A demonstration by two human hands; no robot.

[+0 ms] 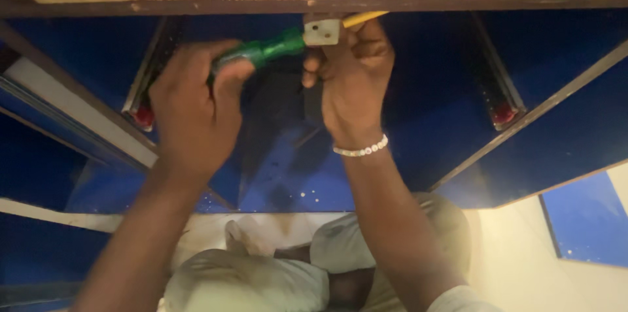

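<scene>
L hand [193, 112] on screwdriver [261, 52], R hand [350, 80] on bracket [322, 32]

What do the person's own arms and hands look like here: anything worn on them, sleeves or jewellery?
Both forearms are bare, with no gloves. The right hand has a bracelet of small pale beads at the wrist, and a light sleeve edge shows near that elbow. The left hand and its wrist carry nothing visible.

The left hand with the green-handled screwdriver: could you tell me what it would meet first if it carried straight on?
Probably the small pale bracket held by the right hand; the left hand points the screwdriver at it.
</scene>
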